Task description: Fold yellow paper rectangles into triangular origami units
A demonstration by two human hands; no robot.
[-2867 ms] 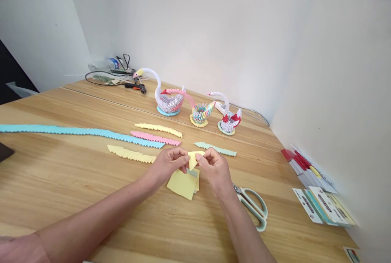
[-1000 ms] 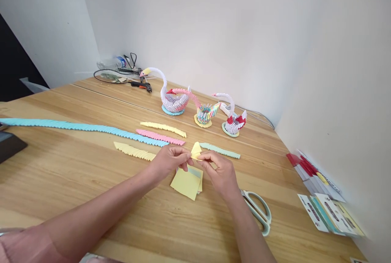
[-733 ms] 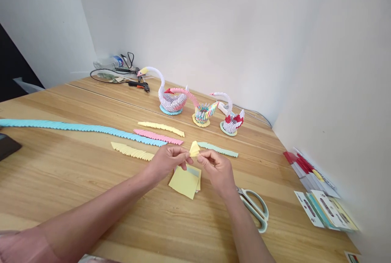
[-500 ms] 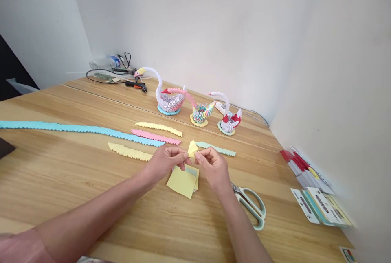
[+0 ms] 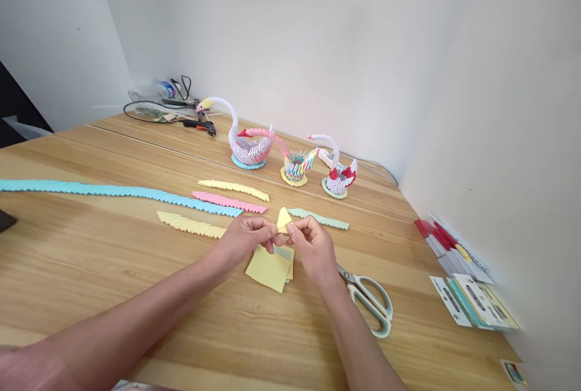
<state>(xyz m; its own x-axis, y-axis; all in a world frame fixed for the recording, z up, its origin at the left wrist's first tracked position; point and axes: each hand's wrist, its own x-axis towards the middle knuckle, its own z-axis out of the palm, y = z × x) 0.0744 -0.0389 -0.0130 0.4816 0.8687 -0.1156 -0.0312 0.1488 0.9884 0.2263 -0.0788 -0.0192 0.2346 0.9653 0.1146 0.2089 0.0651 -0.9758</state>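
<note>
Between my two hands is a small folded piece of yellow paper (image 5: pixel 284 219), its pointed end up. My left hand (image 5: pixel 252 236) pinches its left side between thumb and fingers. From the right, my right hand (image 5: pixel 313 246) pinches the other side, thumb over the lower edge. Just below lies a small stack of square yellow paper sheets (image 5: pixel 269 269), partly hidden by my left fingers. Beside my right wrist rest scissors (image 5: pixel 370 300) with pale green and white handles, their blades partly behind the wrist.
Rows of folded paper pieces lie on the wooden table: blue (image 5: pixel 136 193), pink (image 5: pixel 229 202), yellow (image 5: pixel 190 223) and green (image 5: pixel 320 218). Three paper swans stand behind, one white and pink (image 5: pixel 249 150). A glue gun (image 5: pixel 200 126) lies back left; paper packs (image 5: pixel 474 300) sit at right.
The folded yellow paper has tilted slightly, and my right thumb has shifted a little on its lower edge. The whole view has moved slightly; both hands keep their pinch.
</note>
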